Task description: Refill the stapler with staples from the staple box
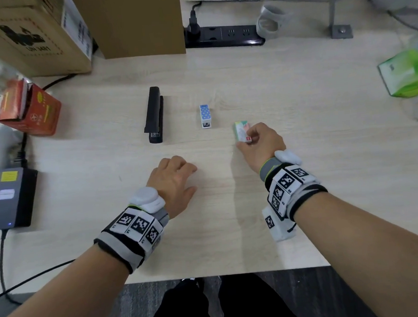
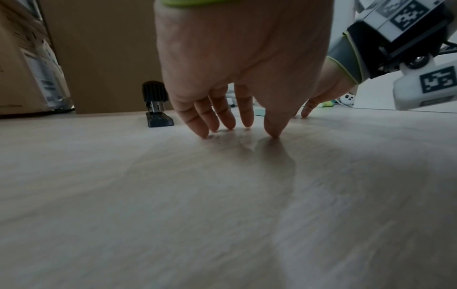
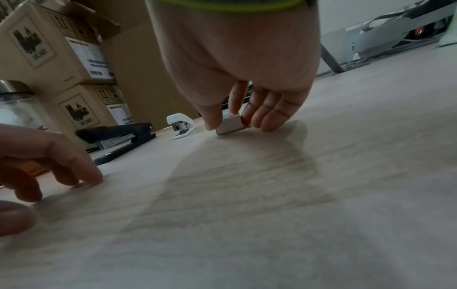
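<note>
Pastel staple box [image 1: 242, 131] pinched between right hand [image 1: 263, 145] thumb and fingers [image 3: 272, 115], left hand [image 1: 172, 182] fingers relaxed on table [image 1: 297, 104]

Two staplers (one black [image 1: 154, 114], one small blue-dotted [image 1: 205, 116]), one staple box [image 1: 241, 131], two hands [image 1: 174, 182] [image 1: 262, 144].

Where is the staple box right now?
In the head view, the staple box sits on the desk, pinched by the right hand, right of the small blue stapler.

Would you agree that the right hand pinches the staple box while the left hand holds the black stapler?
Not quite: the left hand holds nothing; its fingertips rest on the desk, apart from the black stapler, as the head view shows. The right hand does pinch the staple box.
</note>
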Tool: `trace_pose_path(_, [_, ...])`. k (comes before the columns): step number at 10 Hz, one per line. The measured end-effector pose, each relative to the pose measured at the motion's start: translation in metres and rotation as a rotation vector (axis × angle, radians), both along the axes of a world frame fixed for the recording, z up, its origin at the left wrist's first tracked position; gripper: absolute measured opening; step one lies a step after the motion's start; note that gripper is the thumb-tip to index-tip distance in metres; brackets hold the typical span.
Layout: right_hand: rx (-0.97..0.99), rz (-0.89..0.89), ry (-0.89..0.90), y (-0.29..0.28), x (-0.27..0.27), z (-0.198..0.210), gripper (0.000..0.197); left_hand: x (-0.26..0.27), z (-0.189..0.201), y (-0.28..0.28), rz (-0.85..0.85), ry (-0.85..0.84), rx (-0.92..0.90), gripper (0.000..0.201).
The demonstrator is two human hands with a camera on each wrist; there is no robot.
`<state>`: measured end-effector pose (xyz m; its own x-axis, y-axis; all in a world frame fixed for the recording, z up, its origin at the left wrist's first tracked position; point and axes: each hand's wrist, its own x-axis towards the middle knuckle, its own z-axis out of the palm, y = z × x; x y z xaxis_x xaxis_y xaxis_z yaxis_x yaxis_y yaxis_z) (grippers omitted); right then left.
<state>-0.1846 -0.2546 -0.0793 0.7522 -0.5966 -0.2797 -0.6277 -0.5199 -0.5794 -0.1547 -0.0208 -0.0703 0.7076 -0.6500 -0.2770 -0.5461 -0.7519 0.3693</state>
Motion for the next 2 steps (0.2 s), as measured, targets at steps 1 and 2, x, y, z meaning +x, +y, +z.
trace_pose_path(1, [-0.020, 0.008, -0.015, 0.001, -0.003, 0.003, 0.029, -0.001, 0.001, 0.003, -0.014, -0.012, -0.023, 0.042])
trace_pose_path(2, [-0.012, -0.026, -0.083, 0.002, -0.012, 0.014, 0.026, 0.000, 0.001, 0.004, -0.042, -0.023, -0.002, 0.043])
